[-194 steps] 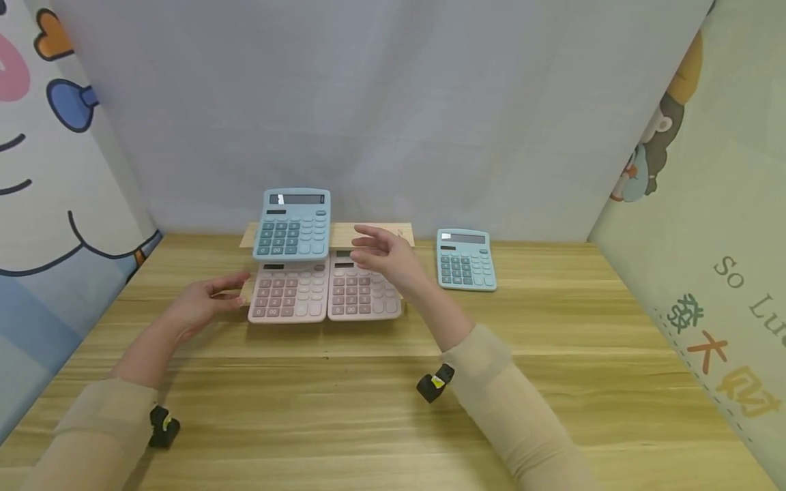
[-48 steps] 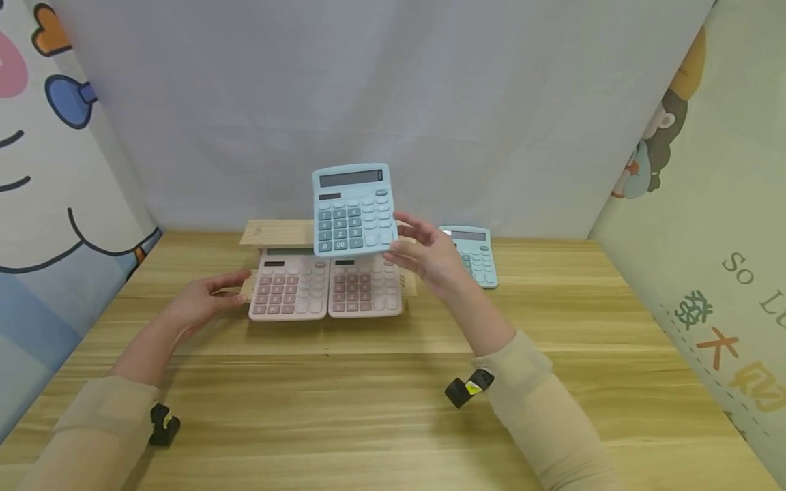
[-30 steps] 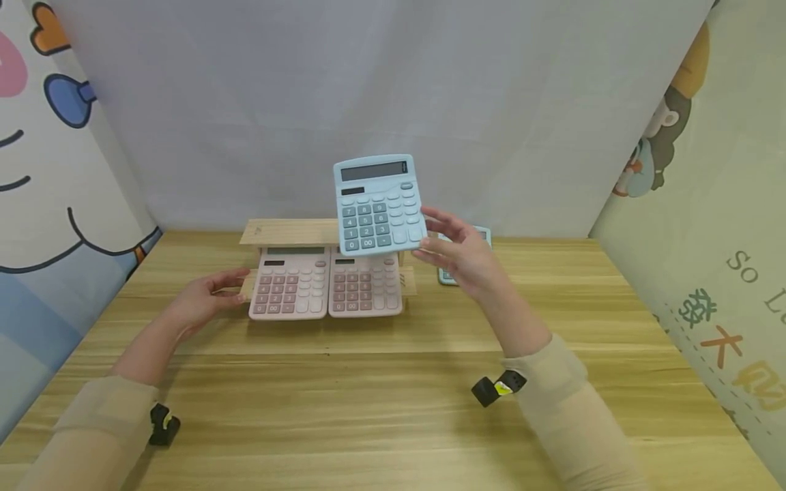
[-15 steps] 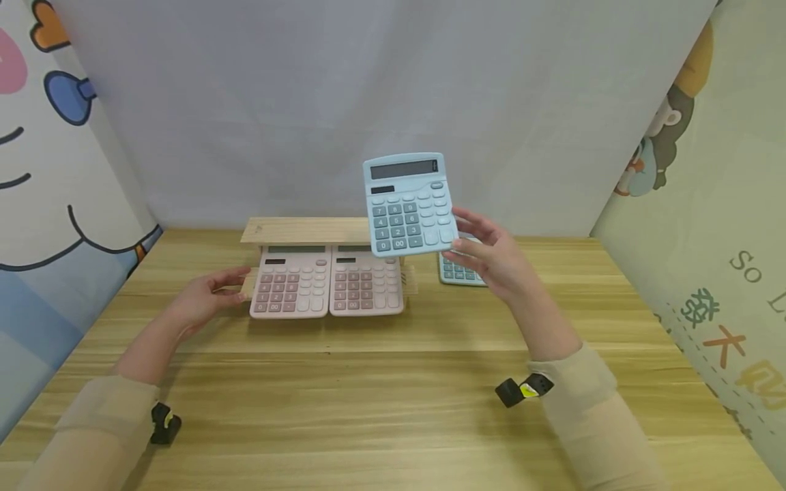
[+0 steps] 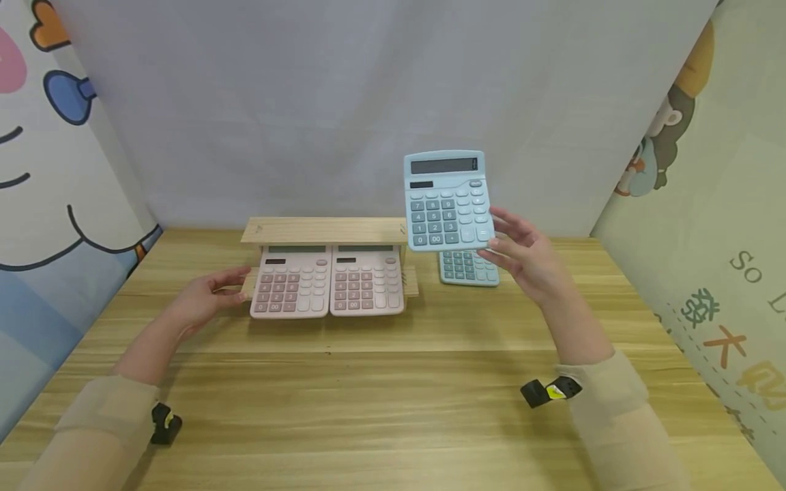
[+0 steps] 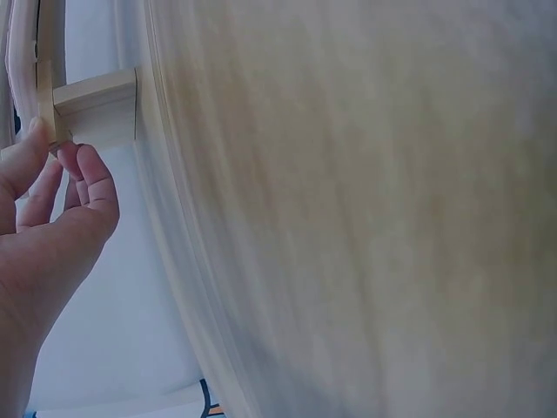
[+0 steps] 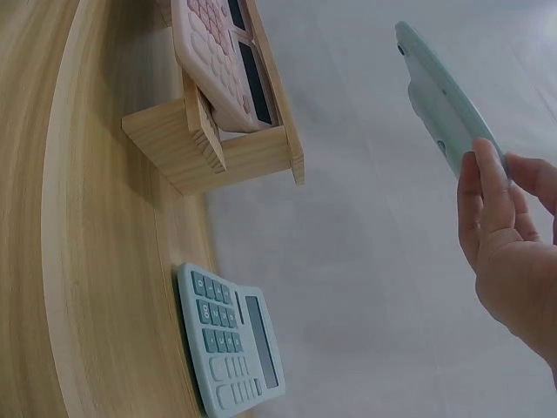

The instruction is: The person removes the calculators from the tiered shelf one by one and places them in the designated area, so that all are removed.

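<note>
My right hand pinches a light blue calculator by its lower right edge. It hangs in the air, tilted toward me, clear of the table. In the right wrist view that calculator shows side-on between thumb and fingers. On the left, my left hand pinches the end of the lower board of a wooden two-tier rack; the left wrist view shows thumb and fingers on the board's end. Two pink calculators, the left one and the right one, lean side by side on that lower tier.
A second light blue calculator lies on the wooden table right of the rack, partly covered in the head view by the held one. A pale cloth hangs behind. Printed panels stand at both sides.
The light blue calculator, on the rack's upper board at first, was picked up by my right hand and carried rightward off the rack. My left hand stays at the rack's left end.
</note>
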`<state>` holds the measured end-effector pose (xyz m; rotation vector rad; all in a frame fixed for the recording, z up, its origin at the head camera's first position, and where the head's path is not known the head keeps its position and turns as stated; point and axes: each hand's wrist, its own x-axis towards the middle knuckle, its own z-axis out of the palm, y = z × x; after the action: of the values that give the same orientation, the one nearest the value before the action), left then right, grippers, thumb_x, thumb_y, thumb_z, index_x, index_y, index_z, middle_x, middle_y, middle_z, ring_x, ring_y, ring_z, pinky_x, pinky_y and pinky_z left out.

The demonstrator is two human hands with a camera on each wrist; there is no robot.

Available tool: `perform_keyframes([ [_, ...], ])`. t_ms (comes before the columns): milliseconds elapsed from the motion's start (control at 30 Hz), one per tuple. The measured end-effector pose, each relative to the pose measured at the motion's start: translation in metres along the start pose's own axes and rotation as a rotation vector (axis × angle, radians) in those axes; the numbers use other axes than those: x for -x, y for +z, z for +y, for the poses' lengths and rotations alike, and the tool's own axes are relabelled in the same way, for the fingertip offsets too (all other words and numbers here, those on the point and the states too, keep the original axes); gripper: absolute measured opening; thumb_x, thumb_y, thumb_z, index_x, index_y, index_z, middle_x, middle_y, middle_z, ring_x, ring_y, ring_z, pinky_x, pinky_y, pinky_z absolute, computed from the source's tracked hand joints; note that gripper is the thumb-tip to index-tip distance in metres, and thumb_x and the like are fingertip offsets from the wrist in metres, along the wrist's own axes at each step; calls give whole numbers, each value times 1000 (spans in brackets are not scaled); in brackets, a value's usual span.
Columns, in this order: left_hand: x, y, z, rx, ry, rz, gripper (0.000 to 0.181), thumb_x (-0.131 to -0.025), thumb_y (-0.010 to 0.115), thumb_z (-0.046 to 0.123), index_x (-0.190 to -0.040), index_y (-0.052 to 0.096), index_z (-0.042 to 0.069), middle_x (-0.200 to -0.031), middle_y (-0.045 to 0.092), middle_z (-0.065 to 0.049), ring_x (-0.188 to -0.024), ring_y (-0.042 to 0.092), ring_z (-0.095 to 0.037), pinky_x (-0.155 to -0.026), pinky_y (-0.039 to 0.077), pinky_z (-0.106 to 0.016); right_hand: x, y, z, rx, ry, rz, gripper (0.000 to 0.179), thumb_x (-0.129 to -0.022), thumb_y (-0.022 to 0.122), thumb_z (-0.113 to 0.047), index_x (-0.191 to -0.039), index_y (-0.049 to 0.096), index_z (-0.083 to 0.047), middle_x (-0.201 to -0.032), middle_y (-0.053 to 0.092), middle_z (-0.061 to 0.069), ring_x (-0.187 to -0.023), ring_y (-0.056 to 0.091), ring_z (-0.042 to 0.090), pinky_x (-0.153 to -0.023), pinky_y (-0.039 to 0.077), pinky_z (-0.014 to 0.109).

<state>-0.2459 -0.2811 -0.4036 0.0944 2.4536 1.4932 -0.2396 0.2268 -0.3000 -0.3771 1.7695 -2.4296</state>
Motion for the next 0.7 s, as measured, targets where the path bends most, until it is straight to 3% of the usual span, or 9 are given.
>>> perform_keyframes([
  [200, -1, -1, -1, -6, 9, -5, 68, -94, 59, 22, -150, 23, 8, -149, 24, -27, -131, 33, -42, -102, 39, -36, 7, -18, -3, 16, -19, 0, 47, -90, 52, 11, -131, 48, -10, -123, 47, 8, -98, 62, 15, -84, 54, 29],
  [433, 0, 0, 0, 18, 2, -15, 68, -95, 58, 21, -151, 22, 9, -149, 22, -27, -132, 31, -43, -109, 31, -51, 18, -41, -4, 16, -41, 2, 45, -90, 53, 11, -129, 51, -12, -121, 49, 7, -98, 63, 15, -83, 54, 29],
  [700, -2, -1, -1, 24, -5, -15, 67, -95, 57, 19, -151, 22, 12, -150, 21, -27, -132, 31, -42, -108, 32, -49, 26, -64, -6, 24, -70, 2, 45, -90, 51, 12, -128, 54, -12, -119, 51, 6, -97, 64, 14, -83, 55, 28],
])
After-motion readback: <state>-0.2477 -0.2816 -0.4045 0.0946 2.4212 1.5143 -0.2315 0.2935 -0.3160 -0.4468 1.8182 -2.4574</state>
